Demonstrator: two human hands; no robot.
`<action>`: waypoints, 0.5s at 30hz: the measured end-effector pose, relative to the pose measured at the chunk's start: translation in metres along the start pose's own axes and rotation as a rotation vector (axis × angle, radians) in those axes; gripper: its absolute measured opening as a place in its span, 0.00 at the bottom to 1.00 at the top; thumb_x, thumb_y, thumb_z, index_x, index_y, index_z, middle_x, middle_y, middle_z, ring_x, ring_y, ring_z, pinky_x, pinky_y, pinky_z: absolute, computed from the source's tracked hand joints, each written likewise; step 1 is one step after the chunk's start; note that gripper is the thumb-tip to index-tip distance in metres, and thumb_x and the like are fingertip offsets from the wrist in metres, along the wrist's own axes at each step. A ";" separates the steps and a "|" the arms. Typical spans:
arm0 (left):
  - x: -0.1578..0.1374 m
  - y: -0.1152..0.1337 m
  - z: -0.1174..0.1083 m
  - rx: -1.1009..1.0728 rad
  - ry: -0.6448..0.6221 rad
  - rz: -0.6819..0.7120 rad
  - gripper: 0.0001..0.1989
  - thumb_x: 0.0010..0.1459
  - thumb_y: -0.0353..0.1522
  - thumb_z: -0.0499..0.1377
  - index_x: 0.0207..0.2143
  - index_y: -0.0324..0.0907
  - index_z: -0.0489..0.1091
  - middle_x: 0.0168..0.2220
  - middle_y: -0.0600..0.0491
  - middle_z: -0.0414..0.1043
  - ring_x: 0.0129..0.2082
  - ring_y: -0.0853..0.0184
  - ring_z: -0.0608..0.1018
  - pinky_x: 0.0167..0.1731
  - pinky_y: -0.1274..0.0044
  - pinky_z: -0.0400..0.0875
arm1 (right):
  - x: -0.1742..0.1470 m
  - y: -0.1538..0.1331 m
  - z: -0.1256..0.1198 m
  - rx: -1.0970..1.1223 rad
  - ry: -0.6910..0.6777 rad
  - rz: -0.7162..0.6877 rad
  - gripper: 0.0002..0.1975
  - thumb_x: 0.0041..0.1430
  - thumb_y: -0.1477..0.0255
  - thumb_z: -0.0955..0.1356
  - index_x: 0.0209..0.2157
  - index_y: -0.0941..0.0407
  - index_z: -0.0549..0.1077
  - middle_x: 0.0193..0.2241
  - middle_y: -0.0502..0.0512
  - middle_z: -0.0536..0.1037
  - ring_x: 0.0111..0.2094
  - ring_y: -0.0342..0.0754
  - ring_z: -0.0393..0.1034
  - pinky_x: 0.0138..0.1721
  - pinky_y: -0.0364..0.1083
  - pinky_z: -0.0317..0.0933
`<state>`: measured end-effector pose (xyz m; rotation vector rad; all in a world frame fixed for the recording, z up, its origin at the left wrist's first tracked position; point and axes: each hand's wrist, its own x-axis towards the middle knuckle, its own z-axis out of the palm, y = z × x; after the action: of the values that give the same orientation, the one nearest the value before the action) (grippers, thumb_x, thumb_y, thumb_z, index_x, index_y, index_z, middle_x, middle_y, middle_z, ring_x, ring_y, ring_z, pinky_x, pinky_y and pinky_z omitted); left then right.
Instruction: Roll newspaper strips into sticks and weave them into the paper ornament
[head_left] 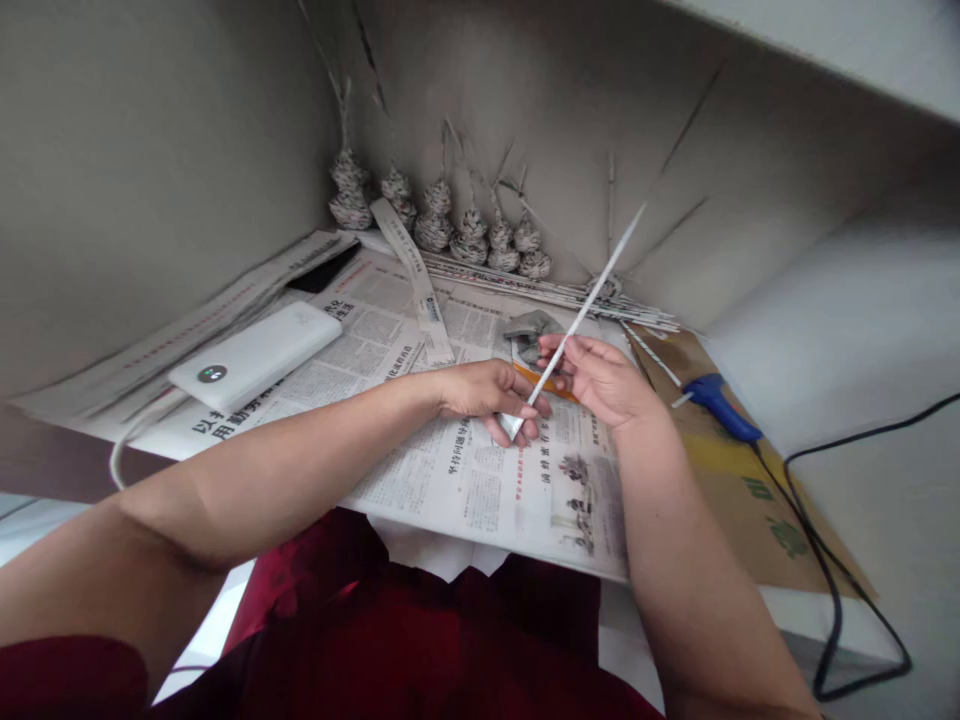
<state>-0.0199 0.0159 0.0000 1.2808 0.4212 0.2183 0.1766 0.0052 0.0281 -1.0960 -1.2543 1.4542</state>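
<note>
A thin, pale rolled-paper tube (604, 280) slants up and to the right between my hands. Its lower end flares into a loose fold of paper, and a thin dark rod (686, 125) sticks out beyond the upper end. My left hand (491, 392) pinches the tube near its lower end, thumb on top and fingers underneath. Higher up, my right hand (600, 378) has its thumb and fingers closed round the tube. Behind my fingers lie a crumpled grey cloth-like piece (531, 325) and an orange strip, partly hidden.
Newspaper sheets (465, 490) cover the tabletop. A white power bank (259, 350) with a cable lies left. A paper strip (412, 270), several paper sticks (555, 290) and several woven gourd-shaped pieces (433, 215) are at the back. A blue glue gun (720, 405) rests on cardboard (757, 520).
</note>
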 end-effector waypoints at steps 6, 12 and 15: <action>-0.001 0.001 0.000 0.012 0.003 -0.014 0.19 0.50 0.34 0.63 0.46 0.39 0.70 0.34 0.47 0.76 0.34 0.62 0.79 0.28 0.73 0.75 | 0.006 0.004 -0.002 0.045 0.155 -0.022 0.13 0.42 0.63 0.75 0.25 0.57 0.74 0.27 0.49 0.75 0.28 0.41 0.68 0.20 0.38 0.56; -0.002 0.002 0.000 0.019 0.012 -0.014 0.18 0.51 0.34 0.63 0.45 0.40 0.71 0.33 0.47 0.77 0.34 0.62 0.79 0.29 0.74 0.75 | 0.002 0.002 -0.001 0.011 0.013 0.016 0.15 0.44 0.62 0.74 0.32 0.57 0.76 0.32 0.53 0.77 0.33 0.44 0.70 0.25 0.40 0.60; -0.002 0.002 -0.001 0.031 0.036 -0.015 0.18 0.50 0.32 0.63 0.45 0.40 0.71 0.34 0.46 0.77 0.35 0.61 0.79 0.28 0.74 0.75 | 0.003 0.003 -0.002 0.009 0.108 -0.017 0.14 0.42 0.63 0.75 0.28 0.58 0.76 0.29 0.52 0.77 0.29 0.42 0.69 0.21 0.38 0.56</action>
<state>-0.0220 0.0163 0.0026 1.3055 0.4666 0.2238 0.1779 0.0084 0.0242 -1.1406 -1.1773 1.3684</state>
